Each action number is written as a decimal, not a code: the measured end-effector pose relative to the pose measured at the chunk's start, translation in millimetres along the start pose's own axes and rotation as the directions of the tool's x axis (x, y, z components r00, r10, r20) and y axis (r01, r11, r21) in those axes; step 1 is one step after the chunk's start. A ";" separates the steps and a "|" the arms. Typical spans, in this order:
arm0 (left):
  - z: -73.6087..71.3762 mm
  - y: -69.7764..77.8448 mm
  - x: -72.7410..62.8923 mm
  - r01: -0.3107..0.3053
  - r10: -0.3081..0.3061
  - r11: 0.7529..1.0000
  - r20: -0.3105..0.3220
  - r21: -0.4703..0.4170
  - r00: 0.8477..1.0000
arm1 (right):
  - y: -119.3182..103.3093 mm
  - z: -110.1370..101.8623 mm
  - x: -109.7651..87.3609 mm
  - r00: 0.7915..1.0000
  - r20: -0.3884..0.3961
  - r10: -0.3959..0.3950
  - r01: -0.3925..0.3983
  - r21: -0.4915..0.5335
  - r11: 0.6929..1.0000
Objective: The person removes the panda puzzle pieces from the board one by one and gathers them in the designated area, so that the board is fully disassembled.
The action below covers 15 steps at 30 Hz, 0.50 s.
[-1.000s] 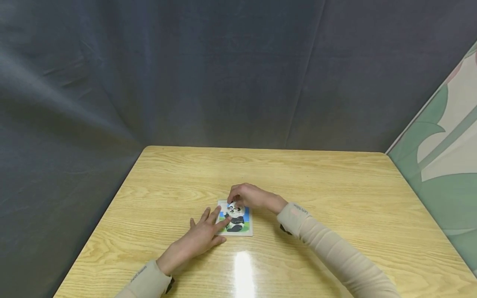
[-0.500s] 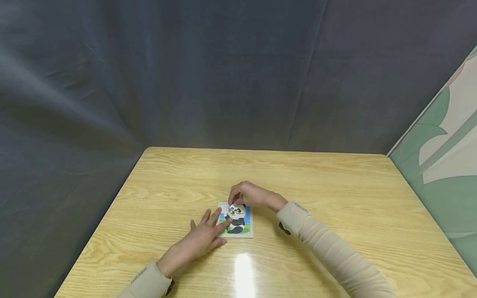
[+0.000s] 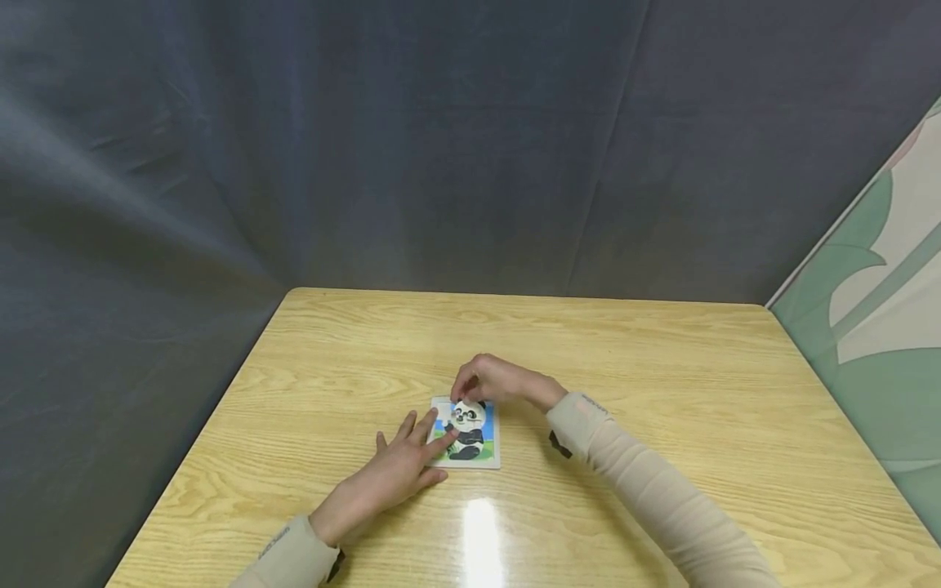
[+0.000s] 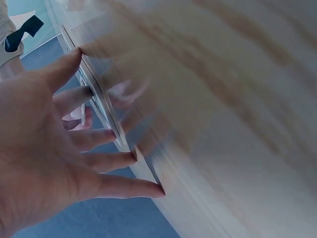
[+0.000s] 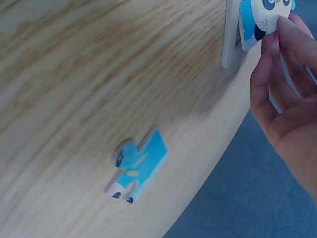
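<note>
Right hand [image 3: 491,380] pinches a panda piece [image 5: 261,20] at the puzzle board [image 3: 488,456]; left hand [image 3: 394,471], fingers spread, steadies the board on the table [image 3: 662,359]

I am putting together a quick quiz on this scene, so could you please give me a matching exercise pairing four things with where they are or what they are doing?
Things:
1. left hand
2. right hand
3. loose blue puzzle piece
4. panda puzzle board

States:
A. lies alone on the bare table
B. fingers spread flat, touching the board's left edge
C. lies on the table between both hands
D. fingers curled, pinching a piece at the panda's head

Pairs: 1-B, 2-D, 3-A, 4-C
</note>
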<state>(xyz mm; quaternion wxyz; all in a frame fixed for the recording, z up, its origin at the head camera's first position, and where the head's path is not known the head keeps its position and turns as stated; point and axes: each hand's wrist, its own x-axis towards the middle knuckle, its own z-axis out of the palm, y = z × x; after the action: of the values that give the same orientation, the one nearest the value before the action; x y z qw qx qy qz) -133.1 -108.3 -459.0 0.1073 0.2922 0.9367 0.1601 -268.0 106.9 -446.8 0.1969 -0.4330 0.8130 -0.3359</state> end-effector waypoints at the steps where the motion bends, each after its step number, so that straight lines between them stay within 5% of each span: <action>1: 0.0 -0.1 -0.1 -0.002 0.002 1.000 0.000 0.001 1.000 | 0.6 0.1 0.6 1.000 0.004 0.005 -0.005 0.007 1.000; 11: -0.9 -0.4 0.5 0.001 -0.001 1.000 -0.023 0.004 1.000 | 8.6 3.3 4.5 0.999 0.020 0.031 -0.031 0.012 0.999; 15: -1.4 11.0 1.4 -0.010 0.016 0.995 -0.070 0.094 0.997 | 9.7 4.4 3.5 0.999 0.022 0.028 -0.028 0.014 1.000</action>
<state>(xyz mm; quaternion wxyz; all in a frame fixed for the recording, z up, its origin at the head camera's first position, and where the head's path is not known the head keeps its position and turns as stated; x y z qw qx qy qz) -128.9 -99.3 -453.9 0.0590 0.2971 0.9445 0.1268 -272.8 106.3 -456.9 0.2132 -0.4238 0.8144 -0.3342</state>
